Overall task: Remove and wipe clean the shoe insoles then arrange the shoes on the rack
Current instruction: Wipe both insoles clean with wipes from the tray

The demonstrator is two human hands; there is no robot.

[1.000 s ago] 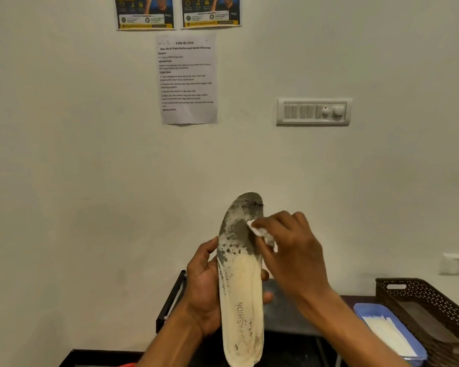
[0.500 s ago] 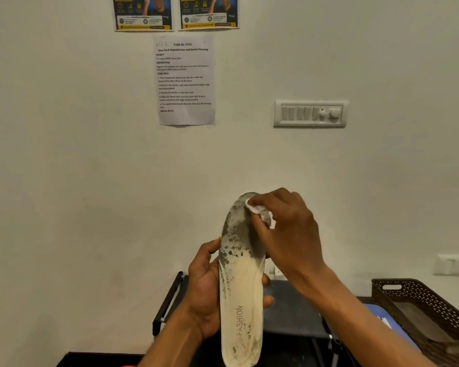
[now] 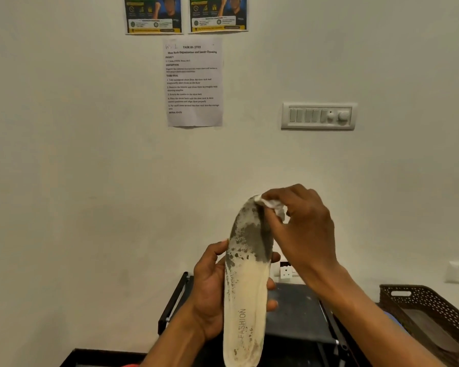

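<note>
Hiding the insole (image 3: 245,282) tip, right hand (image 3: 306,226) pinches a wipe (image 3: 272,204).

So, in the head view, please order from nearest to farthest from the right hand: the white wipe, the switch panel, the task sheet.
1. white wipe, pinched in the right hand, on the insole tip.
2. switch panel, almost straight above the hand.
3. task sheet, higher up and to the left.

Insole (image 3: 245,287) heel past bottom edge; wipe (image 3: 272,205) mostly inside right hand (image 3: 304,231).
</note>
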